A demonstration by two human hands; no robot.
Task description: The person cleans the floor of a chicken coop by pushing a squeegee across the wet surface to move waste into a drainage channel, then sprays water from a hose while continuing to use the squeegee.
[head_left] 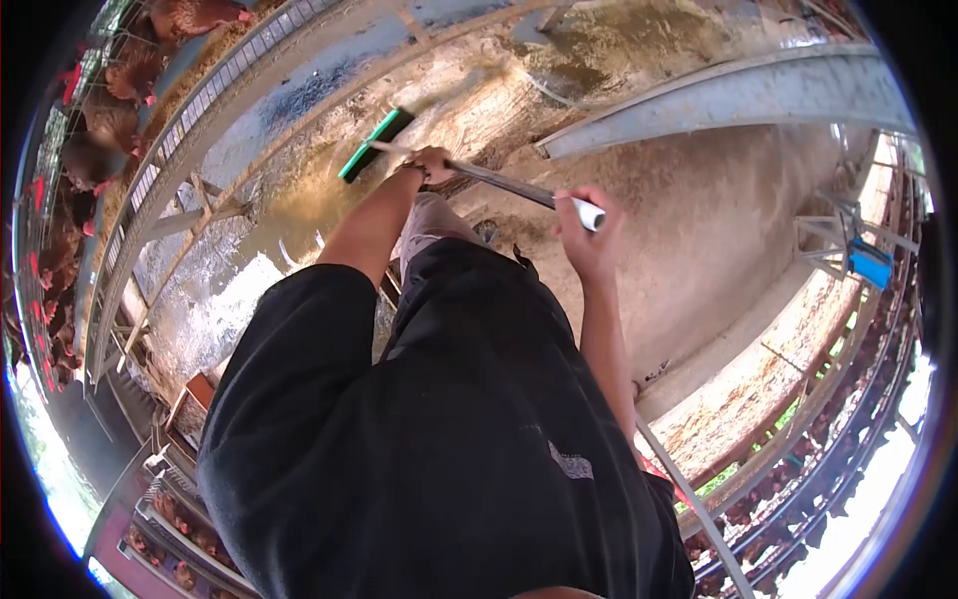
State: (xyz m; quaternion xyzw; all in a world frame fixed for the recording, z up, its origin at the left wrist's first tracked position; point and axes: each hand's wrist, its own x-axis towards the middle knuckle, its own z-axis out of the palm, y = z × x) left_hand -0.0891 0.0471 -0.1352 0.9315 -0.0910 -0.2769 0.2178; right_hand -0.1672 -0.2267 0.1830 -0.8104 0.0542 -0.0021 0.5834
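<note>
A long-handled floor brush (375, 143) with a green and black head rests at the wet floor on the far left of my body. My left hand (432, 165) is closed around the lower part of its handle (504, 182), and a dark band circles that wrist. Up at the white end of the handle, my right hand (591, 225) grips the pole, slightly blurred. The handle slants across in front of my legs. Whether the head's dark side is bristles or rubber is too small to tell.
Brown hens (105, 140) stand in cages along the left, behind a long trough (150, 190). A metal beam (738, 105) crosses the upper right. Murky water (299, 205) covers floor on the left; drier concrete (699, 250) lies right. A blue object (870, 263) hangs on a frame.
</note>
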